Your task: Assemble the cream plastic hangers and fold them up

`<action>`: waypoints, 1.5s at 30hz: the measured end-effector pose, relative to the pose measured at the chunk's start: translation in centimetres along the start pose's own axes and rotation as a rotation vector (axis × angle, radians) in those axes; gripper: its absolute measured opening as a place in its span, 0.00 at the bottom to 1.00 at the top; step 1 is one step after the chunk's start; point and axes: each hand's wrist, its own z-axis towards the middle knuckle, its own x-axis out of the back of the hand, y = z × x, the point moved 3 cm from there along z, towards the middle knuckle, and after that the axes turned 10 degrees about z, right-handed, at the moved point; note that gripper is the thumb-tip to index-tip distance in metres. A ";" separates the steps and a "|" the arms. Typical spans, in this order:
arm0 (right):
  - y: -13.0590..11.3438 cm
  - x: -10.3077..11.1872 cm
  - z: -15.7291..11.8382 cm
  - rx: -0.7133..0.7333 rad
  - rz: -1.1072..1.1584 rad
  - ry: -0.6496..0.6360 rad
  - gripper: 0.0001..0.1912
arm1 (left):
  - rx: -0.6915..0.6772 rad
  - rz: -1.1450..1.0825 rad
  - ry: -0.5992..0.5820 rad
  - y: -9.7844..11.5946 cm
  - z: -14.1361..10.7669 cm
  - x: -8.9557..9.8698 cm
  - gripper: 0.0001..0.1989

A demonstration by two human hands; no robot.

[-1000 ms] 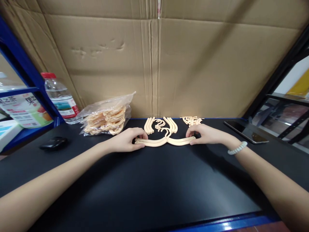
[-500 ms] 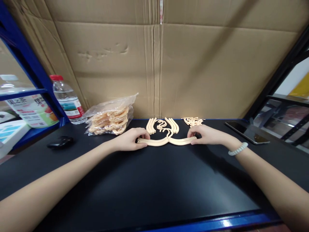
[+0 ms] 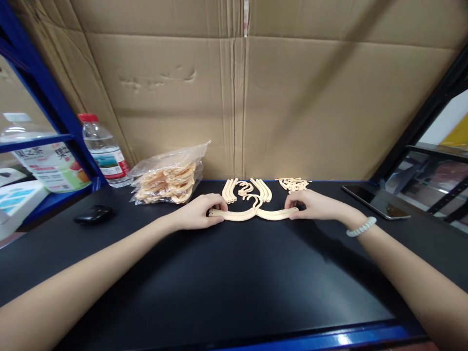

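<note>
Hangers, cream-coloured, span the gap between our left hand and our right hand, their hooks at the middle. We pinch one end between each thumb and fingers. Just beyond, between both sets of fingers, curved hanger arms flank loose hooks. Small bars lie heaped past our right fingers, a phone well to their right. Beyond and left of our left fingers, we see a clear plastic bag of cream parts.
</note>
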 end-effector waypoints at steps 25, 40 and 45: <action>-0.1 0.0 0.0 -0.014 -0.057 0.010 0.06 | 0.006 0.050 0.028 0.0 0.1 -0.7 0.07; -0.1 0.1 -0.2 -0.019 -0.050 0.023 0.09 | 0.071 -0.074 0.050 -0.4 0.0 -0.8 0.08; -0.3 0.6 -0.2 0.047 -0.030 0.114 0.10 | 0.200 -0.229 0.134 -1.7 0.1 -1.1 0.12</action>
